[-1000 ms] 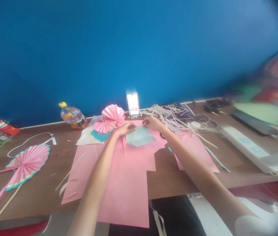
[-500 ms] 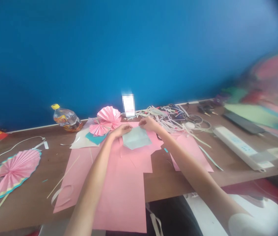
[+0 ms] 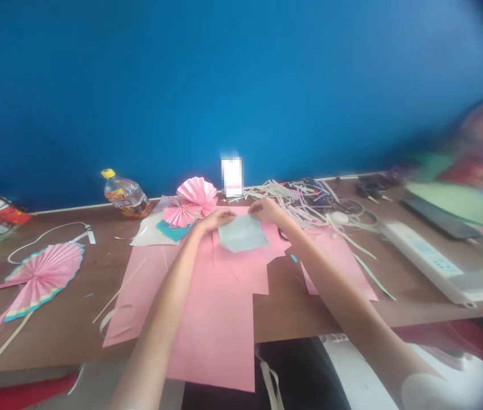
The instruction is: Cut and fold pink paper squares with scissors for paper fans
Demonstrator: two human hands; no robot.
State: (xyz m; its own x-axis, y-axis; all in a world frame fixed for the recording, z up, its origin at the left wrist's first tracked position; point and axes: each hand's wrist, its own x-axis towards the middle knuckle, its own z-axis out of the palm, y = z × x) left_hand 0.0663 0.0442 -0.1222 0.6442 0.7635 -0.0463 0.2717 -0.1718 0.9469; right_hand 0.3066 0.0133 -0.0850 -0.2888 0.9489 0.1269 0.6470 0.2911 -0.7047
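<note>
**One left hand (image 3: 218, 221) and one right hand (image 3: 267, 210) at a pale blue paper sheet (image 3: 243, 233)**

From the head camera, the creased pale blue paper sheet lies on overlapping pink paper sheets (image 3: 211, 319), toward the far side of the brown wooden bench (image 3: 296, 313). The left hand curls at the sheet's far left corner, and the right hand curls at its far edge. Neither hand is spread, and the camera cannot show whether either one pinches the paper. Just past the left hand sit two pleated pink paper fans (image 3: 193, 199) and a teal paper piece (image 3: 173, 230). Farther back stands a plastic bottle with a yellow cap (image 3: 126, 197). To the right lie tangled pale paper strips (image 3: 305, 208) and a long white power strip (image 3: 424, 262). At the left lies a large pink pleated paper fan with teal-and-yellow trim (image 3: 42, 279).
</note>
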